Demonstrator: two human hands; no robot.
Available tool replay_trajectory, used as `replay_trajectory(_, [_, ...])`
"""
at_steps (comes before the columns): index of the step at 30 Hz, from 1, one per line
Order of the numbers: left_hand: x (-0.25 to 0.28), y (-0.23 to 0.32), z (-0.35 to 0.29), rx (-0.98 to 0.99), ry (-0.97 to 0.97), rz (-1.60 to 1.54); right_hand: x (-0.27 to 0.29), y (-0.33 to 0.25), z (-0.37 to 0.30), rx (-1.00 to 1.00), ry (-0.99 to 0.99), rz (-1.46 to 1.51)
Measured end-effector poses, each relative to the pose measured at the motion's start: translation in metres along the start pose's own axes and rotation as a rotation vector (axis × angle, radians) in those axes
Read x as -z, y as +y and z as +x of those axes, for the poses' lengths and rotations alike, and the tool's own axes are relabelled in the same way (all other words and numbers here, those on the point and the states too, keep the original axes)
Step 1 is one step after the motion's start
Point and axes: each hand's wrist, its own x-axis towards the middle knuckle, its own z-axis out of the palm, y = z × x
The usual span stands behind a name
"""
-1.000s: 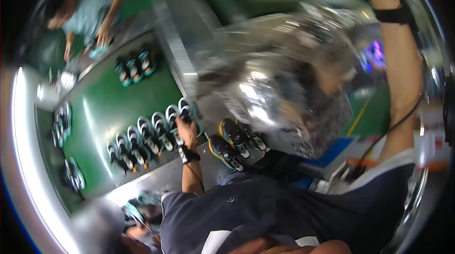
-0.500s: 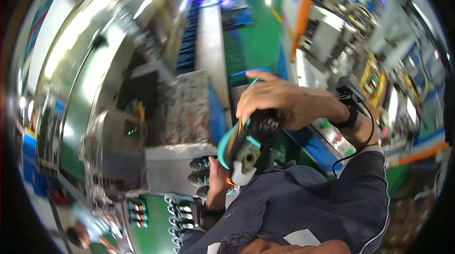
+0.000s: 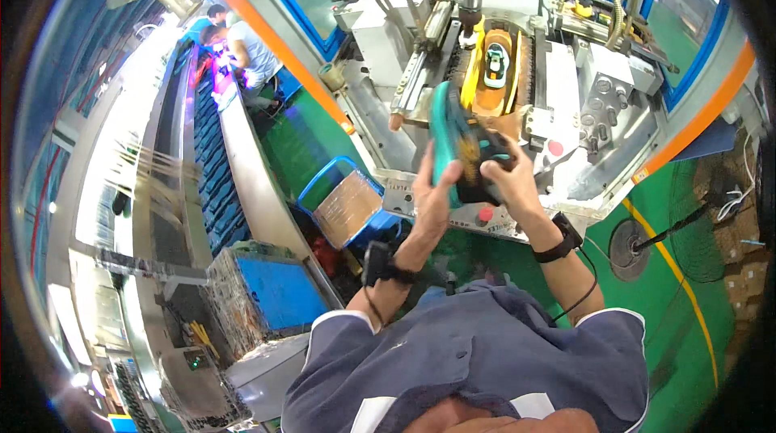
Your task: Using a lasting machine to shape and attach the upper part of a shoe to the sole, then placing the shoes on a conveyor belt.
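Between my two hands I hold a black shoe (image 3: 469, 138) with a thick teal sole, toe pointing up and away from me. My left hand (image 3: 431, 200) presses on the teal sole side, its thumb toward the shoe. On the other side, my right hand (image 3: 515, 182) grips the dark upper near the opening. The shoe is a little blurred, so its opening is hard to make out. Just beyond it, a second shoe-like piece (image 3: 495, 64) in white, black and teal lies in the brown and yellow bed (image 3: 489, 102) of a machine.
The machine (image 3: 388, 37) has metal arms, hoses and orange-edged posts. To the left are a blue-framed stool (image 3: 347, 207), a long conveyor (image 3: 250, 166) and a blue-topped box (image 3: 287, 292). Co-workers (image 3: 250, 53) sit farther off. A round-based stand (image 3: 629, 250) is at right.
My view and body have turned right, toward the machine. My left hand has left the row of shoes and now holds the teal-soled shoe along with my right hand.
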Motion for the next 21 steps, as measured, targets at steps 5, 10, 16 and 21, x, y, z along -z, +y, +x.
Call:
replay_trajectory(5, [-0.042,-0.061,0.115,0.047,-0.288,0.165,0.089,0.024,0.040,0.006,0.377,0.061])
replay_trajectory(10, [-0.077,-0.153,0.295,-0.025,-0.098,0.731,0.154,0.006,0.053,0.141,0.644,-0.160])
replay_trajectory(16, [-0.117,-0.207,0.379,0.001,-0.146,0.799,0.156,-0.023,0.074,0.164,0.856,-0.409])
replay_trajectory(21, [-0.089,-0.218,0.385,0.126,0.075,0.507,0.173,-0.030,0.172,0.228,0.747,-0.692])
